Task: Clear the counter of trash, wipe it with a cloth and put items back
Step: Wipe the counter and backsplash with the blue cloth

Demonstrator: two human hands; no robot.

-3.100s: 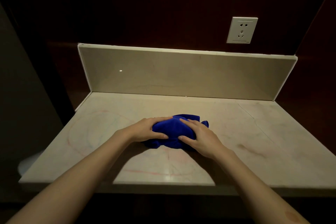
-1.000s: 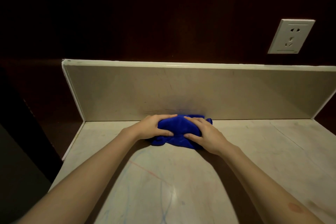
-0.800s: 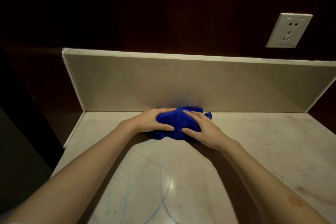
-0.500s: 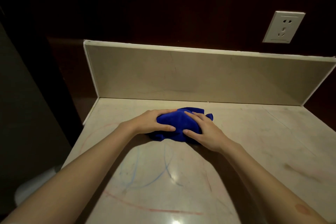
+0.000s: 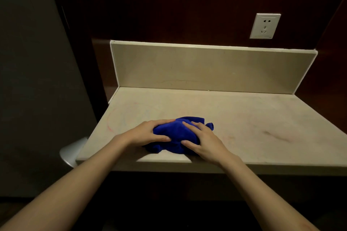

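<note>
A bunched blue cloth (image 5: 176,133) lies on the beige stone counter (image 5: 234,118), close to its front edge. My left hand (image 5: 146,133) presses on the cloth's left side, fingers wrapped over it. My right hand (image 5: 203,142) presses on its right side, fingers spread over the top. Part of the cloth is hidden beneath both hands. Faint red and blue scribble marks (image 5: 112,122) show on the counter's left half, and a dark smear (image 5: 277,136) sits on the right.
A beige backsplash (image 5: 206,69) rises along the counter's back edge. A white wall socket (image 5: 264,26) sits on the dark wall above it at the right. A pale round bin lid (image 5: 72,152) shows below the counter's left front corner, beside a grey panel (image 5: 33,80).
Both hands have dragged the cloth from the backsplash toward the counter's front edge. The view has shifted back, and the counter's front edge and the bin lid now show.
</note>
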